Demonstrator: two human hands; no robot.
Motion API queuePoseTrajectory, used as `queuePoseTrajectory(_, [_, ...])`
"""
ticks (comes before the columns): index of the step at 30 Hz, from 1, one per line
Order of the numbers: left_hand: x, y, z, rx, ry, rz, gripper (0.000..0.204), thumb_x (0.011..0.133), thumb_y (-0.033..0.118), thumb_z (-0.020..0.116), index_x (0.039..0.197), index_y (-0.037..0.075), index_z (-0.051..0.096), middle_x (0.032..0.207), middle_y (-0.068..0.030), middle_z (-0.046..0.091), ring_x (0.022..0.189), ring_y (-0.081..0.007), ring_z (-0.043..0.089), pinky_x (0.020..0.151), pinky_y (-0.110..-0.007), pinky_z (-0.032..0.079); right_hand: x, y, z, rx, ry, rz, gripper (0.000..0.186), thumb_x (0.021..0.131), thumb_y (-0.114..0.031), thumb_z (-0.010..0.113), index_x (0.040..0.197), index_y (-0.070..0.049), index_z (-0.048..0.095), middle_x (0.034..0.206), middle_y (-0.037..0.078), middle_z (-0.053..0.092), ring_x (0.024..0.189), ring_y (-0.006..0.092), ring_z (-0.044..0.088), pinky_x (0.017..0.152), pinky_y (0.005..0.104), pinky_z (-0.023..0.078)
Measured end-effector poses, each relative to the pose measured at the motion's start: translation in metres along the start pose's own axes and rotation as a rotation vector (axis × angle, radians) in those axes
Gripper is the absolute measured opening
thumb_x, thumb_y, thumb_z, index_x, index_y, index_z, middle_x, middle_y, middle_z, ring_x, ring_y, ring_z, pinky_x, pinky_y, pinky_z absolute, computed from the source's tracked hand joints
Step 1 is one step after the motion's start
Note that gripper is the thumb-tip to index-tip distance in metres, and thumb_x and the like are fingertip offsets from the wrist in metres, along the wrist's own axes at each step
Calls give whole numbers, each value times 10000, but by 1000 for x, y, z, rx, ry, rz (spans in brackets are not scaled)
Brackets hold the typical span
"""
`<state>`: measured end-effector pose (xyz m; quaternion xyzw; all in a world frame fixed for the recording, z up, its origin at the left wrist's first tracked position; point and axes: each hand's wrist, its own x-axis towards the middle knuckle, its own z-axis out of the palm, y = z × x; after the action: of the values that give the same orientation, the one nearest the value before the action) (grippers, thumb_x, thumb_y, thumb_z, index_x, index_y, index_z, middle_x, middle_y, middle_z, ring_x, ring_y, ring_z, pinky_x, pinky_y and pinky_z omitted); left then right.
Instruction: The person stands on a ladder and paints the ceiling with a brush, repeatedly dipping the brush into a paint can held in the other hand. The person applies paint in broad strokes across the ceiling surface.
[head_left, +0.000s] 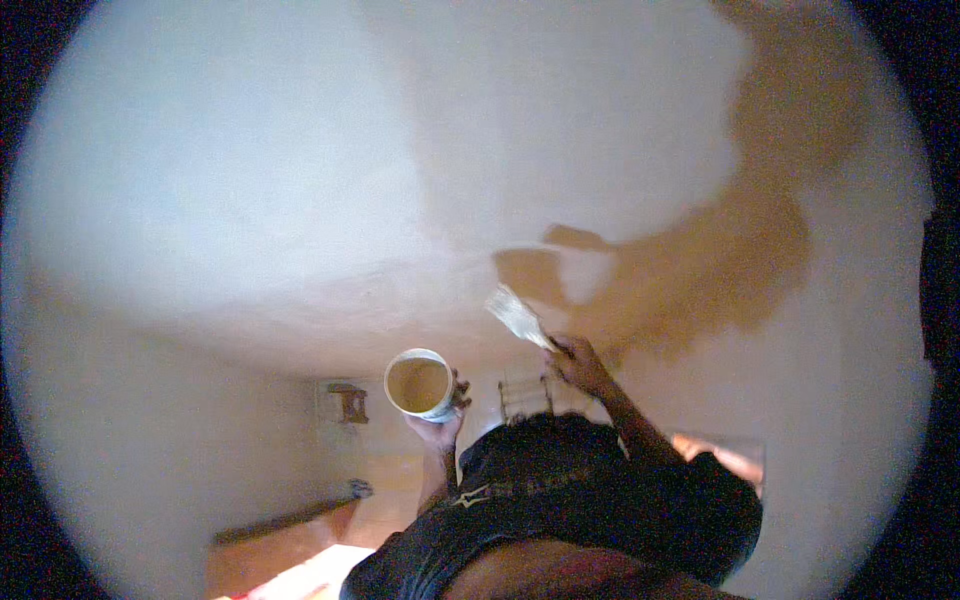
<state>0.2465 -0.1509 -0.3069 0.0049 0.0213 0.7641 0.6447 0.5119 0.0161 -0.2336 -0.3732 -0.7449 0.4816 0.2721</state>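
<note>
My left hand [440,425] is wrapped round a white tub [438,412], with its round mouth turned up toward me. The inside looks tan; how full it is I cannot tell. In my right hand [578,362] is a paintbrush [519,318], gripped by the handle. Its pale, whitish bristles point up and left, close to the wall [570,130], and whether they touch it is unclear. Beyond the bristles, a brown-tinted band [700,250] curves across the pale wall toward the upper right; I cannot tell whether it is paint or shadow.
Below my hands, part of a ladder-like frame [525,397] shows next to my dark shirt. Farther down stands a small brown wooden object [350,403]. An orange-brown floor [290,540] with a bright patch lies at the lower left, beside another wall [190,430].
</note>
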Motion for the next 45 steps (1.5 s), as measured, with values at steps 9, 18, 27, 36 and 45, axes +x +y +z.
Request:
queuePoseTrajectory(9, [18,13,7,189,59,103,873,883,682,540,1457,34,428,1335,-230,569,1112,-424,574,820,-534,544,48,-197,3,1229,-386,318,557,938,-263,701,1438,-126,497,926,-68,559,616,6,413,520,173,366])
queuePoseTrajectory(18, [-8,47,12,158,66,-19,844,887,676,531,1468,72,429,1358,-212,558,1129,-435,576,829,-565,541,62,-291,47,1462,-1018,-177,435,940,-289,697,1278,-39,587,881,14,587,648,93,474,562,247,390])
queuePoseTrajectory(27, [-36,74,18,117,56,30,817,892,670,522,1479,109,429,1381,-193,547,1146,-447,578,838,-596,537,55,-289,83,986,-719,-269,360,943,-263,684,1205,-25,618,899,93,636,716,195,573,635,330,453])
queuePoseTrajectory(36, [-44,110,35,85,-11,141,792,896,664,513,1489,147,430,1404,-174,536,1163,-458,579,847,-627,534,80,-306,103,405,-414,-445,294,947,-238,671,1132,-11,649,917,172,685,784,297,673,708,412,516])
queuePoseTrajectory(45, [4,200,49,299,239,352,777,881,684,457,1474,181,471,1480,-100,498,1291,-382,532,925,-651,504,156,-336,75,-502,-410,-660,322,865,-131,739,1164,-16,716,900,187,719,774,329,695,700,375,529])
